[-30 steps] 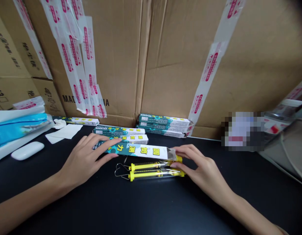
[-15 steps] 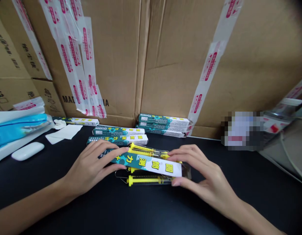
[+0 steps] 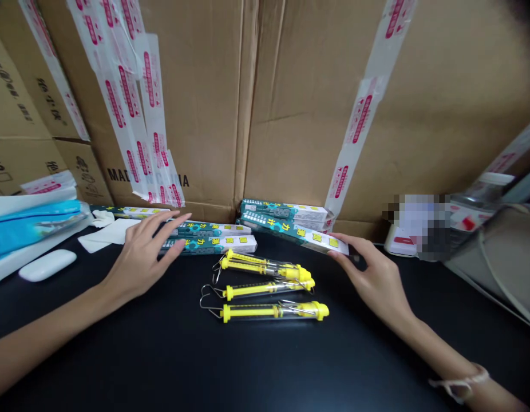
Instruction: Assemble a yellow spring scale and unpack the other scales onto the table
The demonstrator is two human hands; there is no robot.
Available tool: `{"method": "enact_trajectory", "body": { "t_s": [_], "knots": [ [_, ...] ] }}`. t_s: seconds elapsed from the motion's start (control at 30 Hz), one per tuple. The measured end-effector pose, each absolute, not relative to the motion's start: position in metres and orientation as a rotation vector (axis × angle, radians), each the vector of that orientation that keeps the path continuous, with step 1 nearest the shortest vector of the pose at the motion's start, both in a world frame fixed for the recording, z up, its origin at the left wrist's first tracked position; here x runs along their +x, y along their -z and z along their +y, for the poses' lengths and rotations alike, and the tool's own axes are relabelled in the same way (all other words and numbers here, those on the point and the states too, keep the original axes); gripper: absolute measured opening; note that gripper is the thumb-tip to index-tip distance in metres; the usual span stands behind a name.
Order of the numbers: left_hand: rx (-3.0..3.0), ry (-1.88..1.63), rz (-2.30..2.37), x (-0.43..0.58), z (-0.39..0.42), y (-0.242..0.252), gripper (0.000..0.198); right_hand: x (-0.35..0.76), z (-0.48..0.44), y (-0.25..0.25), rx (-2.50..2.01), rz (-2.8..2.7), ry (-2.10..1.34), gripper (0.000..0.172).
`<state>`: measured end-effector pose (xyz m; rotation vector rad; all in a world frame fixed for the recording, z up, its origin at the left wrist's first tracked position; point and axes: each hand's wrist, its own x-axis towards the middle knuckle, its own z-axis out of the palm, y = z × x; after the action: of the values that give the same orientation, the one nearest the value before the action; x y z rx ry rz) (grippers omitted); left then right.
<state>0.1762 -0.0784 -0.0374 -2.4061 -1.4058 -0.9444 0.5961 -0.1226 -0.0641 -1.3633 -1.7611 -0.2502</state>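
Observation:
My right hand (image 3: 370, 269) pinches the right end of a narrow green-and-white box (image 3: 297, 234), whose far end lies by the stacked boxes (image 3: 308, 213) against the cardboard. Fingers apart, my left hand (image 3: 147, 252) hovers beside the left ends of two similar boxes (image 3: 230, 245) and holds nothing. Between my hands, several clear tubes with yellow parts and metal hooks lie on the black table: one nearest me (image 3: 252, 312), one in the middle (image 3: 252, 290), and some close together behind (image 3: 248, 263).
Tall taped cardboard (image 3: 205, 103) stands along the back. At left are a white mouse-shaped object (image 3: 48, 265), white paper (image 3: 106, 232) and a blue package (image 3: 33, 223). A clear bottle (image 3: 475, 200) and a grey object with a cable (image 3: 501, 257) are at right.
The box has moved from above the yellow tubes to the back right in my right hand. My left hand has let go of it and shifted back and left.

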Motion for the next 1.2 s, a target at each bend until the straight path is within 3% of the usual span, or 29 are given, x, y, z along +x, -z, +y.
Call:
{"method": "enact_trajectory", "body": {
  "t_s": [0.23,0.47,0.6,0.77,0.93,1.1,1.2],
  "knots": [
    [-2.365,1.355,-1.941,0.15,-0.044,0.046,0.061,0.62,-0.102,0.089,-1.574,-1.674,0.358,0.054],
    [-2.395,1.477,-2.209,0.145,-0.03,0.055,0.088,0.62,-0.105,0.089,-1.639,-1.685,0.352,0.048],
    [-2.405,1.476,-2.261,0.149,-0.035,0.048,0.091,0.617,-0.107,0.087,-1.616,-1.746,0.308,0.041],
    [-2.376,1.491,-2.263,0.154,-0.042,0.04,0.084,0.618,-0.108,0.086,-1.601,-1.794,0.28,0.038],
    [-2.394,1.559,-2.211,0.154,-0.043,0.037,0.055,0.618,-0.108,0.089,-1.593,-1.82,0.256,0.037],
    [-2.376,1.582,-2.178,0.149,-0.044,0.035,0.044,0.612,-0.106,0.095,-1.573,-1.903,0.194,0.055],
    [-2.365,1.545,-2.183,0.146,-0.044,0.034,0.045,0.61,-0.105,0.098,-1.548,-1.959,0.161,0.057]
  ]
}}
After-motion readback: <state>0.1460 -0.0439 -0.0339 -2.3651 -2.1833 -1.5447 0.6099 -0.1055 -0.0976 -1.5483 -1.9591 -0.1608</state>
